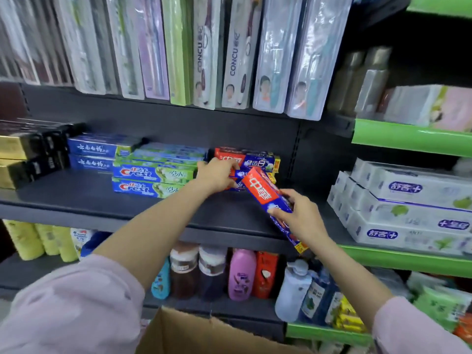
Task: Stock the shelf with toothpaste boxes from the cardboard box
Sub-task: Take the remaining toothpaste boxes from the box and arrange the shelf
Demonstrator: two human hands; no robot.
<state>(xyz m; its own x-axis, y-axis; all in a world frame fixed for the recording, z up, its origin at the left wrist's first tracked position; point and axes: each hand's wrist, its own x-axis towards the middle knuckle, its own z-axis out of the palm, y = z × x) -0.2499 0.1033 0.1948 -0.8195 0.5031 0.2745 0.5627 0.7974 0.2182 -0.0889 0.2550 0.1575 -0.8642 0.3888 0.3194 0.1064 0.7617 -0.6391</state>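
Right hand [298, 215] grips one toothpaste box [265, 194]; two Crest boxes [153, 180] shelved

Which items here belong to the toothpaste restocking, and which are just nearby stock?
Job: red-and-blue toothpaste box in right hand; matching stack under left hand; dark shelf; cardboard box.
Nearby: Crest boxes, toothbrush packs, shampoo bottles.

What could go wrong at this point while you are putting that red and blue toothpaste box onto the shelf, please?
The right hand grips the red and blue toothpaste box near its middle, tilted, with its lower end hanging past the shelf edge; it might slip or catch there. The left hand rests on the small stack of matching boxes, which looks uneven, so pushing the new box in could knock them askew toward the Crest boxes.
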